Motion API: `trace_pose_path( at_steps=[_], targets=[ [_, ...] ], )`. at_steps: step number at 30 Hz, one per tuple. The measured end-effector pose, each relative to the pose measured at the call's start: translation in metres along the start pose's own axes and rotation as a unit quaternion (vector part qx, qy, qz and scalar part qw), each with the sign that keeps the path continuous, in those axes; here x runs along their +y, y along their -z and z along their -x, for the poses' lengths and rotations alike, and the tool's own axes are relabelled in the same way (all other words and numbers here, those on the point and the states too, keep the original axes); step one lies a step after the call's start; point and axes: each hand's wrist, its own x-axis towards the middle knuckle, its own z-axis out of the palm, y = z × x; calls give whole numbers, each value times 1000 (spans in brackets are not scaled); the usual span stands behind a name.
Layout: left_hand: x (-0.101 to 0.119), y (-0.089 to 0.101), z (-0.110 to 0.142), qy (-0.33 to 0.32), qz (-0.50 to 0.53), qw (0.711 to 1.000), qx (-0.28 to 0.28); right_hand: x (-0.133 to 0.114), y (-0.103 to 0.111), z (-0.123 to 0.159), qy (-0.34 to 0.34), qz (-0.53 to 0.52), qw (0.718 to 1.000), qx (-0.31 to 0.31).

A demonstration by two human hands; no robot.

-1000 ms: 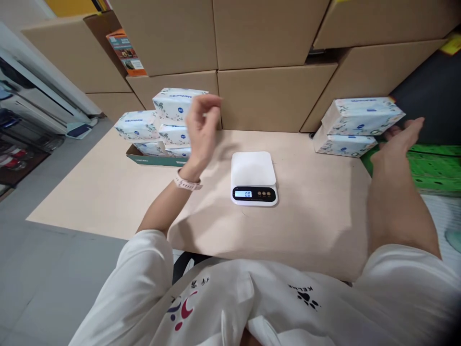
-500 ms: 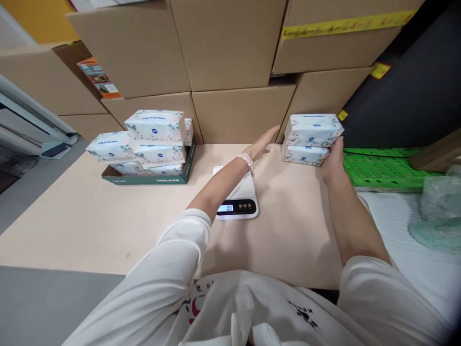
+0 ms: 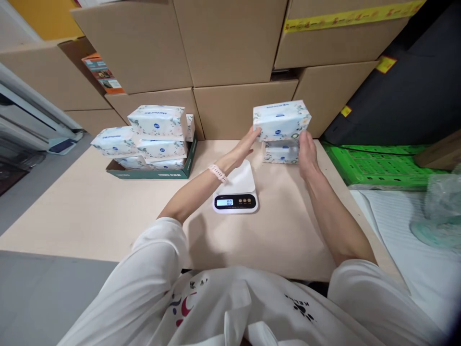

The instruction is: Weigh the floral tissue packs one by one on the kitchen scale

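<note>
Clasping an upper floral pack (image 3: 282, 120) by its two ends, above the table's (image 3: 151, 206) back edge, right of centre. Has just brought left hand (image 3: 240, 153) to the pack's left end, having stopped short of the stack half a second ago; keeps right hand (image 3: 308, 153) along the right end, fingers extended on both sides and pressing inward on the pack between. Has also shifted the upper pack leftward from the lower pack (image 3: 283, 154), squarely beneath it until now; cannot tell through the blur whether fully lifted clear. Seems to mean a secure two-handed grip and a stack already coming apart. Passes left wrist over the white scale (image 3: 242, 182), standing near the table's middle and reading 0.0. Leaves untouched the green tray (image 3: 149, 176) of similar packs (image 3: 158, 122), toward the table's back left corner, in front of cardboard boxes (image 3: 245, 110).
</note>
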Motion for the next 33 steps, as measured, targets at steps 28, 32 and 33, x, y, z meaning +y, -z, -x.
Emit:
trace_pose_path(
  at_steps=[28,32,33],
  targets=[
    [-85,78,193,76,15,968,238,-19,-69,152,-151,-65,986,-15],
    [-84,81,190,82,47,963,252,-15,-68,149,-157,-72,985,-1],
    [-83,81,190,80,49,962,255,-16,-68,149,-156,-71,985,-3]
  ],
)
